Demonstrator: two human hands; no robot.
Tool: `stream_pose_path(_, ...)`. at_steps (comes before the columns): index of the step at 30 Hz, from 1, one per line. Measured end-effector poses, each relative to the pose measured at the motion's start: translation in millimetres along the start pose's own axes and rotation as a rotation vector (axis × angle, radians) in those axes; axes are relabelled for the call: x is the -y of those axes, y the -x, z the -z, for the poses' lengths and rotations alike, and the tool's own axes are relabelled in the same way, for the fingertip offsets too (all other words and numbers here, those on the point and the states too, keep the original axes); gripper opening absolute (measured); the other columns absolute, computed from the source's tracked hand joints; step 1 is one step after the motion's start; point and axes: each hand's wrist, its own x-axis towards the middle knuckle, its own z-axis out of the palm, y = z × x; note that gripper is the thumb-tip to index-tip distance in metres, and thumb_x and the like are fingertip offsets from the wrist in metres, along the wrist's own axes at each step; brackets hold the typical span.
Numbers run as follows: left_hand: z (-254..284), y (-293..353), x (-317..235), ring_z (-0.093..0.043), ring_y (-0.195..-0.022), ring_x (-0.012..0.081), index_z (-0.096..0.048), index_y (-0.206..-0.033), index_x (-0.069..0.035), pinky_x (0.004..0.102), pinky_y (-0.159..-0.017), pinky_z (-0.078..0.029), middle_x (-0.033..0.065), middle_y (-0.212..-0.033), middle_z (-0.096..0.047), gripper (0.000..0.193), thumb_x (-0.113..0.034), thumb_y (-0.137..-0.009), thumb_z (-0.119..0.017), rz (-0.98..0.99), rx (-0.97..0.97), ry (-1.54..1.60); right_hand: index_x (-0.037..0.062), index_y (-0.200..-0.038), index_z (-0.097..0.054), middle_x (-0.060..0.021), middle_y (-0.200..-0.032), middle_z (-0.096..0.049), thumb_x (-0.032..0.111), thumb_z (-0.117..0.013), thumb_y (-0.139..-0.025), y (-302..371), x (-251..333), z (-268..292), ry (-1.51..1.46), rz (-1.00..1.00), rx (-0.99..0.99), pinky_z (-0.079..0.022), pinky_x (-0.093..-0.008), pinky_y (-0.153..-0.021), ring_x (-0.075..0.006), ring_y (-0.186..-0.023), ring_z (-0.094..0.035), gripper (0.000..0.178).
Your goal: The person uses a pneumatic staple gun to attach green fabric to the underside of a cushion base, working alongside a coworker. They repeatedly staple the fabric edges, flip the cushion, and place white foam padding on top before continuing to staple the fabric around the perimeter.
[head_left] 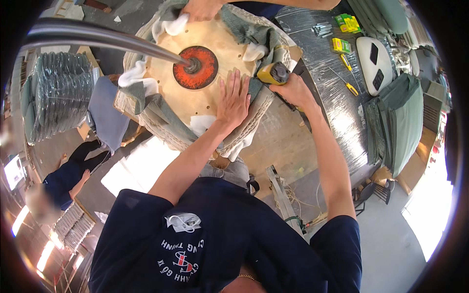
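Dark navy short-sleeved shirt, a red-and-white emblem, and bare forearms on my feed.
From where I sit, I see a plain navy shirt [220, 244] filling the lower middle of my view, its loose left sleeve [129, 219] and right sleeve [337, 249] ending above the elbows. On the left chest I make out a red-and-white emblem [182, 262] ringed by curved white lettering, and beside it a crumpled white piece [183, 222] with thin loops of cord. A fine gold-coloured chain [248, 277] circles the neckline. The left hand [233, 103] and right hand [294, 93] are bare.
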Motion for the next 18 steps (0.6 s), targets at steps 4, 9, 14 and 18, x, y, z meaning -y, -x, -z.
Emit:
stream_pose_path(4,-5.8,4.3,-35.3,-0.019,-0.156,0.0405,-0.033,-0.155,0.005,0.0511,-0.127,-0.015,0.0286,-0.165,-0.022,0.061,-0.026,-0.104,-0.044,-0.176,0.160,-0.217,-0.0067,-0.098,-0.074,-0.0270,-0.089,-0.073,0.035,-0.081,-0.076,34.3,-12.3,1.2,-0.149,-0.035,-0.132,-0.056,-0.0443,-0.079,-0.0411,-0.093,-0.073,0.047)
stream_pose_path(9,-15.1,25.5,-46.8,-0.028,-0.153,0.0371,-0.030,-0.156,0.006,0.0459,-0.127,-0.021,0.0244,-0.164,-0.030,0.066,-0.034,-0.106,-0.045,-0.182,0.092,0.311,-0.0083,-0.096,-0.073,-0.0274,-0.083,-0.072,0.035,-0.081,-0.077,29.4,-29.7,-15.1,-0.163,0.047,-0.128,-0.056,-0.0438,-0.074,-0.0414,-0.086,-0.073,0.048)
stream_pose_path(14,-19.2,36.7,-28.7,-0.030,-0.153,0.0314,-0.031,-0.157,0.004,0.0430,-0.126,-0.023,0.0218,-0.163,-0.034,0.067,-0.036,-0.105,-0.046,-0.206,0.010,0.178,-0.0104,-0.095,-0.072,-0.0318,-0.087,-0.071,0.036,-0.080,-0.075,22.0,-11.5,-21.0,-0.031,0.110,-0.062,-0.057,-0.0461,-0.078,-0.0447,-0.091,-0.072,0.051)
stream_pose_path(18,-17.4,35.2,-25.3,-0.030,-0.153,0.0316,-0.031,-0.156,0.004,0.0437,-0.126,-0.023,0.0211,-0.163,-0.034,0.068,-0.036,-0.104,-0.048,-0.181,-0.026,0.177,-0.0102,-0.097,-0.073,-0.0334,-0.091,-0.070,0.037,-0.079,-0.074,9.7,12.5,-26.6,0.124,0.002,-0.064,-0.058,-0.0478,-0.081,-0.0455,-0.095,-0.071,0.052)
